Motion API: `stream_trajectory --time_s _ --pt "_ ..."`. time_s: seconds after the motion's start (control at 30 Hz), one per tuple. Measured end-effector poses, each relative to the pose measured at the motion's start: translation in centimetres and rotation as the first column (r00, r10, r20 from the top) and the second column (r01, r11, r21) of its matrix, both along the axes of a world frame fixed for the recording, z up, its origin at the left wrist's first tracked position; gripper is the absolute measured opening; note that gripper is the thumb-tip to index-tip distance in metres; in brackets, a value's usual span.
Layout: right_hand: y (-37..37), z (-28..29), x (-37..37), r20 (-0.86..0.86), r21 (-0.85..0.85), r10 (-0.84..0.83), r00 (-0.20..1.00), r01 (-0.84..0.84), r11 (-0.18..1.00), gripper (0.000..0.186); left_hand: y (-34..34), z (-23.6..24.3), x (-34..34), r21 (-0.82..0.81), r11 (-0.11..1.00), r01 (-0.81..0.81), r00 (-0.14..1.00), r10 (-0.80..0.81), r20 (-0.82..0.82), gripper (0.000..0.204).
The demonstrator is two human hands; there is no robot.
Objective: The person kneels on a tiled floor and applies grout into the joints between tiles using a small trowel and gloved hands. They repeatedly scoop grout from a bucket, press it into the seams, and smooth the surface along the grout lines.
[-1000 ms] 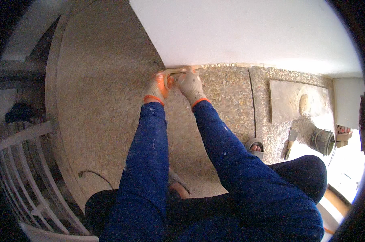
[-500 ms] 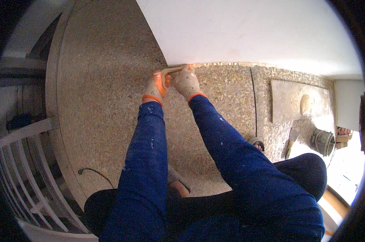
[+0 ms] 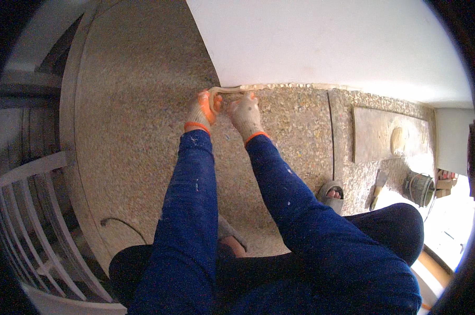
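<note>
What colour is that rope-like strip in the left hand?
The strip is pale beige, best seen in the head view.

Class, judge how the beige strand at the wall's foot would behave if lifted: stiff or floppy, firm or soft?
Probably floppy: the strand curves round at the left hand. It likely dents easily, since its stretch along the wall looks lumpy.

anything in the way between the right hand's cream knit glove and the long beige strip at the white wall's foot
Nothing visible stands between the right hand and the strip; its fingertips are close beside it, though contact is unclear.
</note>
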State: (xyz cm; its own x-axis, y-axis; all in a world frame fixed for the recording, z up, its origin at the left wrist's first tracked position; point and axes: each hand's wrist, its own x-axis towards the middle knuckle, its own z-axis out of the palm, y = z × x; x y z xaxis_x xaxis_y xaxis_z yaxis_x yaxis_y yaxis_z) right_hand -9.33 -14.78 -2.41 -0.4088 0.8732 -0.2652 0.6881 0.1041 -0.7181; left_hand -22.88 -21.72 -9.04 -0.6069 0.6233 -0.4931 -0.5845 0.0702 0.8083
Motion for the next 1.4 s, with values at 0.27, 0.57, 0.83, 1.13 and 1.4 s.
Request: stream_trajectory --time_s 0.27,0.57,0.83,1.13,1.4 --pt "-0.2 -0.7 -1.8 -0.054 -0.003 0.061 0.997 -0.062 0.998 0.049 -1.2 -1.0 -2.3 -0.265 0.928 0.264 0.738 -0.371 -0.563 0.035" --pt "-0.2 0.6 -2.7 0.002 0.090 0.090 0.996 -0.090 0.992 0.050 -1.4 2.3 -1.2 -0.414 0.879 0.236 0.718 -0.445 -0.536 0.036" --pt "0.5 0.6 -2.0 0.033 -0.073 0.067 0.997 -0.064 0.995 0.062 -1.5 0.7 -2.3 -0.022 0.983 0.181 0.979 -0.182 -0.096 0.039" --pt "-0.5 -0.1 0.1 -0.060 -0.055 -0.274 0.960 0.271 0.961 0.041 -0.9 1.4 -2.3 -0.077 0.993 0.092 0.863 -0.118 -0.491 0.031" --pt "-6.4 0.1 -1.8 -0.253 0.154 0.111 0.961 -0.074 0.985 0.049 -0.5 2.0 -3.8 0.131 0.991 -0.015 0.989 -0.005 0.148 0.041"
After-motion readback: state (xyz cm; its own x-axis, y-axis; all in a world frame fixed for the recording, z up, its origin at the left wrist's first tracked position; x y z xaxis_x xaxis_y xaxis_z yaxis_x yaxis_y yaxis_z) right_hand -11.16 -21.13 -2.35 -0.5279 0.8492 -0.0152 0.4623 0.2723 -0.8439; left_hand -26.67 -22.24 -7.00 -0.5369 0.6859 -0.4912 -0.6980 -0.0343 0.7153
